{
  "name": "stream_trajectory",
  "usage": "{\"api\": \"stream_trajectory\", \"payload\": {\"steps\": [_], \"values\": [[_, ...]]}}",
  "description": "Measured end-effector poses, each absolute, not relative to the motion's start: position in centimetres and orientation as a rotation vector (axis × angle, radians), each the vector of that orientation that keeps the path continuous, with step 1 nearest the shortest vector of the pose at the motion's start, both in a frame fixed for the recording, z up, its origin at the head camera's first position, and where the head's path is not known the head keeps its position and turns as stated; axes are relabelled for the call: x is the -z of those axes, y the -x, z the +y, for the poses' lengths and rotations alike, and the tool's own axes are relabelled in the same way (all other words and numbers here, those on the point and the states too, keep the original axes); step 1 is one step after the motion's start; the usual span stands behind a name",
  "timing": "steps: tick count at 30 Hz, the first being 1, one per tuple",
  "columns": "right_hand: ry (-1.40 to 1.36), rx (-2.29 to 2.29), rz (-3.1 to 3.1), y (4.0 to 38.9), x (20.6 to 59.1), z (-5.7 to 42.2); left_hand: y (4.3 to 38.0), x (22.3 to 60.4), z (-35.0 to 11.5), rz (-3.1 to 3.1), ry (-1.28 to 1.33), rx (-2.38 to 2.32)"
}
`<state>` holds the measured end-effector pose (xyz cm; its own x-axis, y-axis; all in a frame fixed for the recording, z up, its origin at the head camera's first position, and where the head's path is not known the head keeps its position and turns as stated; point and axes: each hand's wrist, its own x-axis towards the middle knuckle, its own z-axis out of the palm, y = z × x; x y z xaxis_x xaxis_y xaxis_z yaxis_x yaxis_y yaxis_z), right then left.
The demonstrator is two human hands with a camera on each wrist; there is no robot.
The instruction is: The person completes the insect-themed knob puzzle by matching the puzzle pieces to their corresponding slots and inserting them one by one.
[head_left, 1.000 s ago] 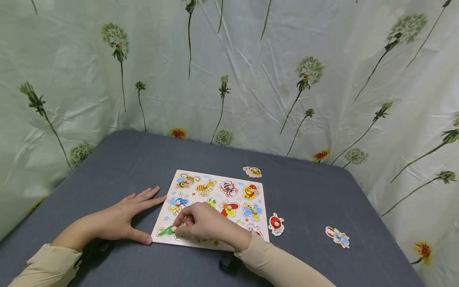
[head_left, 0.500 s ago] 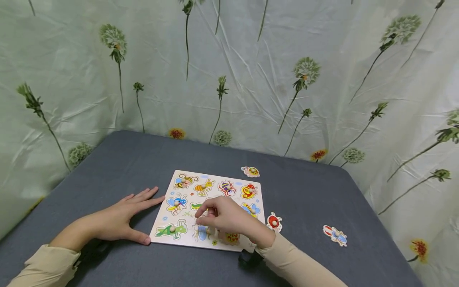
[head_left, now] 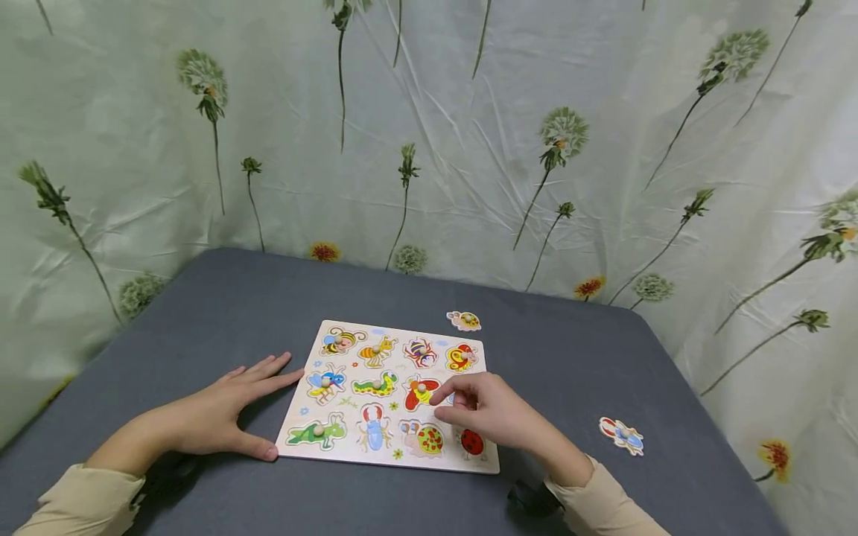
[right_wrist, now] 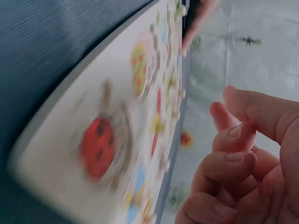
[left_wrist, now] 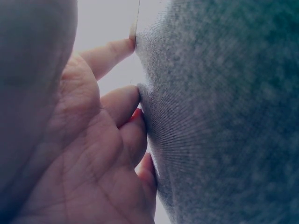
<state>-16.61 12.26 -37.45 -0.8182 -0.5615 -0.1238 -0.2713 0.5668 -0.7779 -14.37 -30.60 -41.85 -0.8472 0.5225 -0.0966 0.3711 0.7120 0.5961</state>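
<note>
A wooden peg puzzle board (head_left: 351,452) with insect pictures lies on the table. My left hand (head_left: 217,413) is spread at its left edge, index fingertip and thumb tip right at the rim. In the left wrist view its fingers (left_wrist: 110,53) meet grey cloth. My right hand (head_left: 492,406) hovers over the board's right side, fingers loosely bent, nothing between them. Knobbed pieces fill the upper rows, and a green grasshopper piece (head_left: 318,431) sits at lower left. The printed beetle (head_left: 375,428), snail (head_left: 425,439) and ladybug (head_left: 472,442) carry no knobs.
A loose snail piece (head_left: 465,321) lies behind the board's back right corner. Off to the right is a loose red and blue beetle piece (head_left: 622,436). The dark grey table (head_left: 288,290) ends at a floral curtain (head_left: 469,149).
My right hand has let go of the grasshopper piece's knob and moved right across the board. It now hides the loose ladybug piece. My left hand stays at the left edge.
</note>
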Motion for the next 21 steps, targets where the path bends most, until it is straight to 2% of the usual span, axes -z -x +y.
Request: {"api": "stream_trajectory", "payload": {"steps": [10,21], "values": [[0.605,1.212,2.492,15.9,38.4,19.0,14.3,41.9,-30.5,2.680,-0.691,-0.821],[0.470,1.333,2.490,15.1,39.1,24.0,14.4,41.9,-30.4,2.660,-0.680,-0.829]]}}
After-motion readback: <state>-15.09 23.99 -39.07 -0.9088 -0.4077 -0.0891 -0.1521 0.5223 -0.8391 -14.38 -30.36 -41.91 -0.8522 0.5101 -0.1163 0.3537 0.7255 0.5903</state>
